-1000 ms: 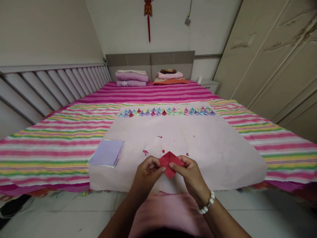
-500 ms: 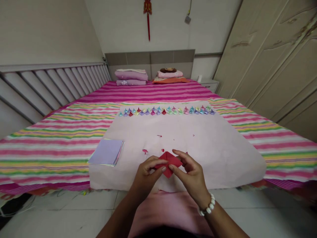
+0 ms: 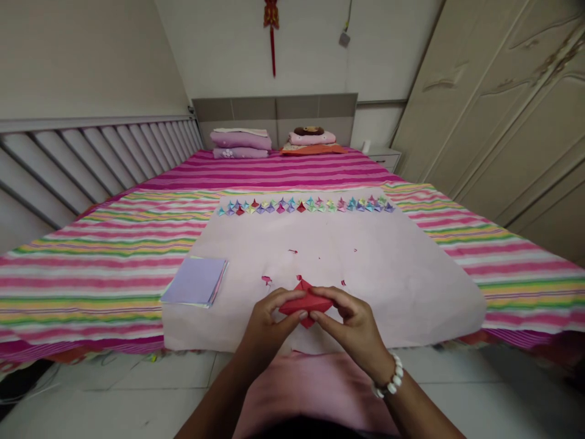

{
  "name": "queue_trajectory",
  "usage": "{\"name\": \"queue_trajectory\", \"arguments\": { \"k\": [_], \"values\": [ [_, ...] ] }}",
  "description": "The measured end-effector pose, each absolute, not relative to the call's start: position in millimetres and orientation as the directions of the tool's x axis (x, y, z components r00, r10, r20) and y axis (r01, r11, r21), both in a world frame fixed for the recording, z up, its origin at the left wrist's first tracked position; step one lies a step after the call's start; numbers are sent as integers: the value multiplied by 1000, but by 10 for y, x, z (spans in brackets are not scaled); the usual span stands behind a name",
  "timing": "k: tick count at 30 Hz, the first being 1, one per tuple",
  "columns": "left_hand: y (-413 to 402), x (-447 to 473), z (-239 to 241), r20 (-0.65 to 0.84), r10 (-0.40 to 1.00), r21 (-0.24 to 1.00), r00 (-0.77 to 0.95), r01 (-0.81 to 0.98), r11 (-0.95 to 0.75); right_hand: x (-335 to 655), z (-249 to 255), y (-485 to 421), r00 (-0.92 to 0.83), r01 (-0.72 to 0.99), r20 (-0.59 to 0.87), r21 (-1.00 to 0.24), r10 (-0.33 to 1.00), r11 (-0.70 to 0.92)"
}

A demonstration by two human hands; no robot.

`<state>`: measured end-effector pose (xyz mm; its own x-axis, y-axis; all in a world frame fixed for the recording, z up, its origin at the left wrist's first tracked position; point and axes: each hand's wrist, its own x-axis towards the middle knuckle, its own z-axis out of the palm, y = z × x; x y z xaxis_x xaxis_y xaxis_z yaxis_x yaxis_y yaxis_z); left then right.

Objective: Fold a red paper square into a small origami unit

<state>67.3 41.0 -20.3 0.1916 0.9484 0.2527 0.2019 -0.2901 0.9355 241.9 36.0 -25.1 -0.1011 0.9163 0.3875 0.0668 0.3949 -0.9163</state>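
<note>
A folded red paper piece (image 3: 305,302) is pinched between both hands just above the near edge of a pale pink sheet (image 3: 393,274) spread on the bed. My left hand (image 3: 269,323) grips its left side with thumb and fingertips. My right hand (image 3: 354,323), with a white bead bracelet (image 3: 388,381) at the wrist, grips its right side. The paper lies nearly flat, its point facing away from me.
A stack of lilac paper squares (image 3: 195,281) lies to the left. A row of several small coloured folded pieces (image 3: 304,205) runs along the sheet's far edge. Red scraps (image 3: 267,280) dot the sheet. The striped bed (image 3: 114,244) has pillows (image 3: 240,143) at the headboard; wardrobe doors (image 3: 503,110) stand right.
The red paper has tipped from facing me to lying flatter, and both hands have closed in around it. The view has shifted slightly.
</note>
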Motion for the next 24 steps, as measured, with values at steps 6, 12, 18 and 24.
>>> {"name": "queue_trajectory", "arguments": {
  "k": [6,12,18,24],
  "values": [
    [417,693,-207,357,917,877,179,274,-395,2414,-236,371,-114,204,414,-880,903,430],
    [409,719,-228,327,932,899,157,251,-358,2397,-193,383,-117,208,429,-871,896,444],
    [435,713,-194,323,940,893,108,293,-341,2388,-144,408,-68,177,399,-897,914,405],
    [407,719,-103,210,957,945,201,211,-251,2408,-127,409,-144,114,289,-945,946,306]
  ]
}}
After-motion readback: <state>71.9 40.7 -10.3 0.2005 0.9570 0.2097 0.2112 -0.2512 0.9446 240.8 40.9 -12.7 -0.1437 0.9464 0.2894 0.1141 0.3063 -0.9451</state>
